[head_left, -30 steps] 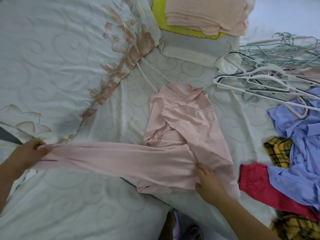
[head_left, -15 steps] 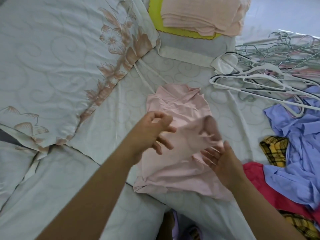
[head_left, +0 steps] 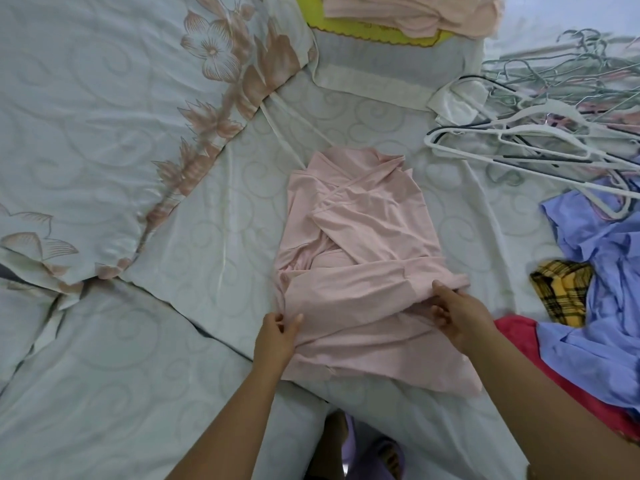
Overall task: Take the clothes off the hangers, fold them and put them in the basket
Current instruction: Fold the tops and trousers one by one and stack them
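A pale pink long-sleeved top (head_left: 360, 237) lies on the bed with both sleeves folded across its body. My left hand (head_left: 277, 332) pinches its lower left edge. My right hand (head_left: 460, 315) grips the fabric at the lower right side, fingers curled into the folds. At the top of the view stands a yellow basket (head_left: 377, 32) holding a stack of folded peach-pink clothes (head_left: 412, 10). A heap of empty white and wire hangers (head_left: 540, 133) lies at the right.
To the right lie unfolded clothes: a lilac-blue shirt (head_left: 599, 271), a yellow plaid piece (head_left: 561, 289) and a red garment (head_left: 519, 332). A floral pillow (head_left: 121, 98) fills the left. The bed's near edge runs below the top.
The left sleeve, stretched out to the left a second ago, now lies folded across the top. Both hands came together over it and now hold its lower sides.
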